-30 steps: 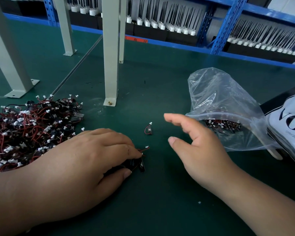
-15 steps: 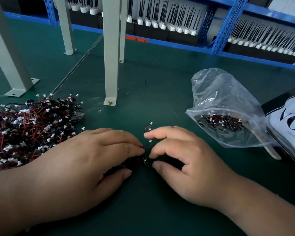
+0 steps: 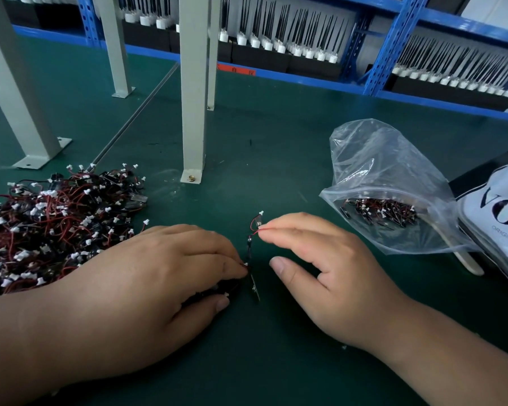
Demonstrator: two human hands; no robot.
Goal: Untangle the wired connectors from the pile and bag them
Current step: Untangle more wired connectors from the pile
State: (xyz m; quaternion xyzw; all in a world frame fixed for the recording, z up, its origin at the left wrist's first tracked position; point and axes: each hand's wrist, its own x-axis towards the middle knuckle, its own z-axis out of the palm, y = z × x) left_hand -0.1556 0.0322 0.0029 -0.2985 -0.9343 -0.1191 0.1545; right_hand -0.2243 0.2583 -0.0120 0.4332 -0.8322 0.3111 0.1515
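Left hand (image 3: pixel 159 268) grips a small connector bunch (image 3: pixel 254 288) while right hand (image 3: pixel 320 259) pinches one red wire (image 3: pixel 255 231) beside it

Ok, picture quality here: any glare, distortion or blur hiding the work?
Head view: wide-angle bend tilts the grey posts and blue shelf rails; light is soft and even; the left hand shades the connector bundle it grips; the clear bag has a pale sheen, yet its contents are readable; the red wire pinched by the right hand is sharp.

Left hand (image 3: pixel 159 273) palm-down, fingers curled; right hand (image 3: pixel 320 259) pinches with fingertips, thumb apart
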